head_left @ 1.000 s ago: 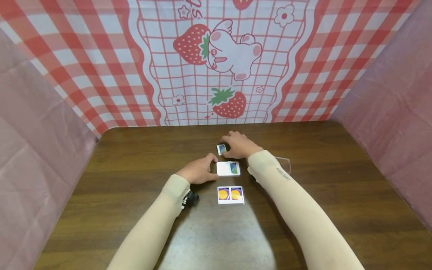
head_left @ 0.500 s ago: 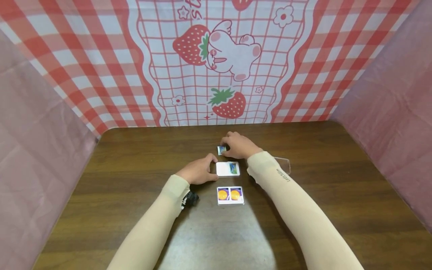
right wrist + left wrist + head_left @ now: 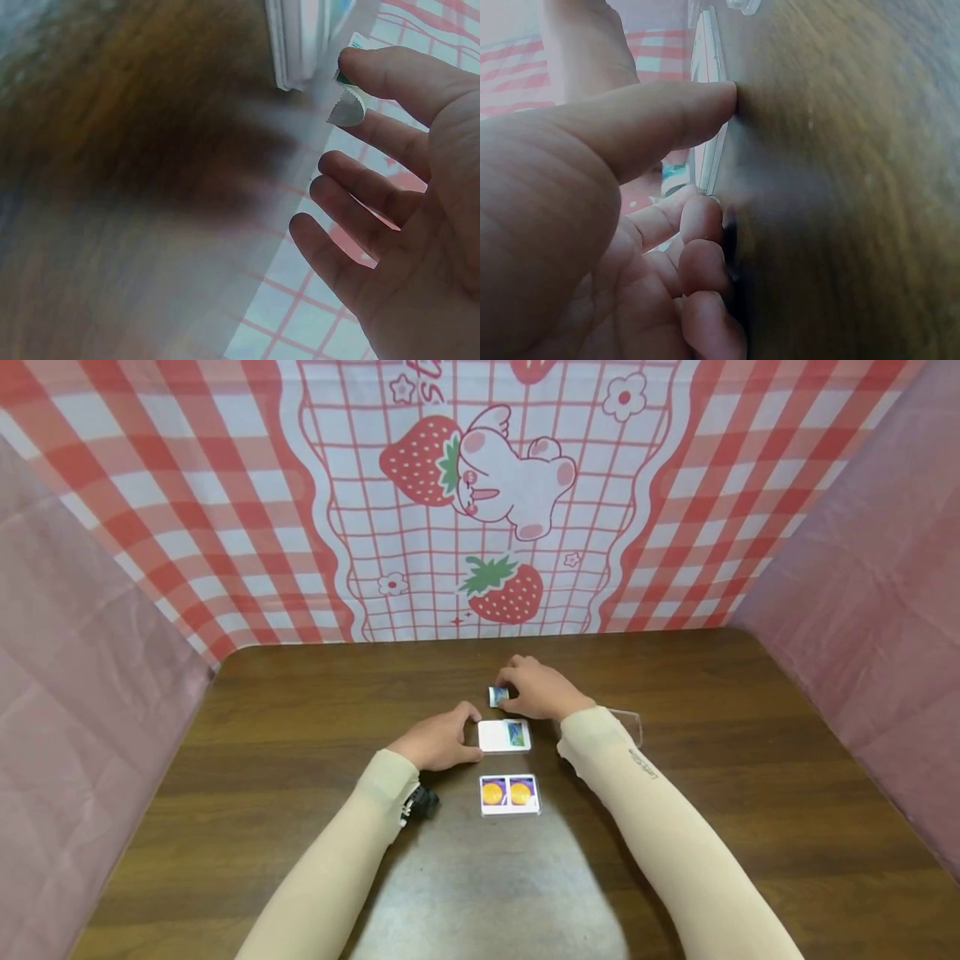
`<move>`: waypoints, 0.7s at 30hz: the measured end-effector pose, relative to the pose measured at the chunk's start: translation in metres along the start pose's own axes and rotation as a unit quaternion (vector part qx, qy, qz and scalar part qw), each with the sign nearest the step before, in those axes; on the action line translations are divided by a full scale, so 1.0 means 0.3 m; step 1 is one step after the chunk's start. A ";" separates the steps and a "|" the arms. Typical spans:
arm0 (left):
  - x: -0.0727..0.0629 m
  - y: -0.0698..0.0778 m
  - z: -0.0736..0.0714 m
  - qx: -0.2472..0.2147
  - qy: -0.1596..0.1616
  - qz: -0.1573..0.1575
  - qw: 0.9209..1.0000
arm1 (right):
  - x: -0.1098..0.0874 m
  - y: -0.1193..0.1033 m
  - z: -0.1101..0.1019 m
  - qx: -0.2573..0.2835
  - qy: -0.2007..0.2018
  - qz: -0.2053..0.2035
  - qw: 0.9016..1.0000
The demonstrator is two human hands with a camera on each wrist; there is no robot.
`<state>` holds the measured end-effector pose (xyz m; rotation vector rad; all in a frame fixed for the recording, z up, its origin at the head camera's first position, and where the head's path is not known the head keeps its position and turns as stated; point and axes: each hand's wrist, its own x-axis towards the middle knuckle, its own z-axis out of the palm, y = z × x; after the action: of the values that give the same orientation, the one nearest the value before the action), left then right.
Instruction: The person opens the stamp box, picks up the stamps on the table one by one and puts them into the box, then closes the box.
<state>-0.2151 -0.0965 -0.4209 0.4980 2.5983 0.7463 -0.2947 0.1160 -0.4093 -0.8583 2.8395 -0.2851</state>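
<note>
Thumb and index finger of my right hand (image 3: 546, 691) pinch a small postage stamp (image 3: 497, 697) with a blue-green picture. In the right wrist view the stamp (image 3: 346, 109) shows a toothed edge and bends over, its pale back visible. My left hand (image 3: 437, 740) holds a flat white card (image 3: 491, 737) at its left end, thumb on the near side and fingers on the far side. On the card's right half lies a similar blue-green stamp (image 3: 517, 733). Seen edge-on in the left wrist view, the card (image 3: 704, 56) has a thin clear border.
Nearer the body, a clear-edged card holder (image 3: 511, 811) lies on the brown wooden table (image 3: 300, 710), showing two orange-and-purple stamps. Partly behind the right forearm is a transparent plastic piece (image 3: 639, 728). A red-checked cloth (image 3: 495, 527) hangs behind the table.
My right hand has shifted slightly to the right and nearer, carrying the stamp along. The left hand and the white card stay in place.
</note>
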 end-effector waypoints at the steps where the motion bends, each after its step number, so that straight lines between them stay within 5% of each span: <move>1: 0.000 0.000 0.000 0.002 0.000 0.000 1.000 | -0.007 0.004 0.000 0.004 0.005 0.000 1.000; 21: 0.006 -0.003 0.002 -0.004 0.002 -0.002 1.000 | -0.154 -0.015 -0.008 0.051 0.051 -0.017 0.997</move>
<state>-0.2166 -0.0962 -0.4225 0.4880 2.5980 0.7576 -0.2548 0.1386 -0.4015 -0.8958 2.8748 -0.4876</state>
